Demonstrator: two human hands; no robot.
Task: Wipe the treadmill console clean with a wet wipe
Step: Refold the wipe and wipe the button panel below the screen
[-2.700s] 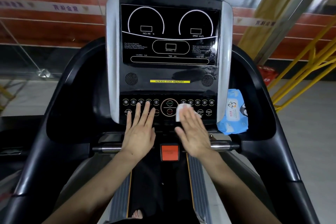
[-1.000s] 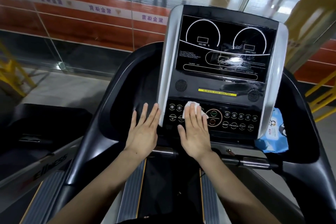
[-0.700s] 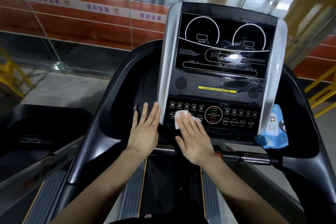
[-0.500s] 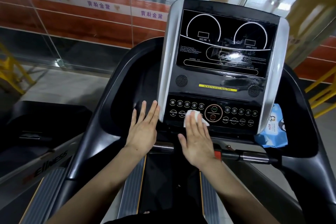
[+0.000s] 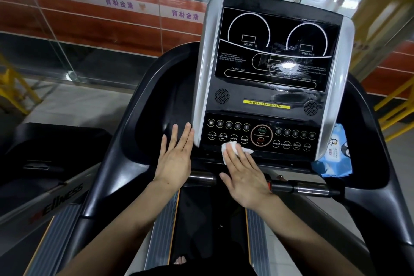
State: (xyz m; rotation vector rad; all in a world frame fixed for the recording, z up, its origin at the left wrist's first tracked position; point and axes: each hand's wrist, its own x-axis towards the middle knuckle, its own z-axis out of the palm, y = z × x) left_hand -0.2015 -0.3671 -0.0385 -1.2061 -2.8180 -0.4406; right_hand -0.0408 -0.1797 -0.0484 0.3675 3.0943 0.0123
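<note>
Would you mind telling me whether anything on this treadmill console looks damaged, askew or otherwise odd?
The display shows smeary streaks around its centre and right, catching glare; whether that is moisture or film damage is unclear. A blue wipe pack sits wedged beside the console's lower right edge. Nothing else stands out.

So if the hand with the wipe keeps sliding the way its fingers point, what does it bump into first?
Probably the MODE button. The right hand lies flat on the wet wipe, fingers pointing up the console and a little left. ENTER sits just beside that line, so it's close.
</note>
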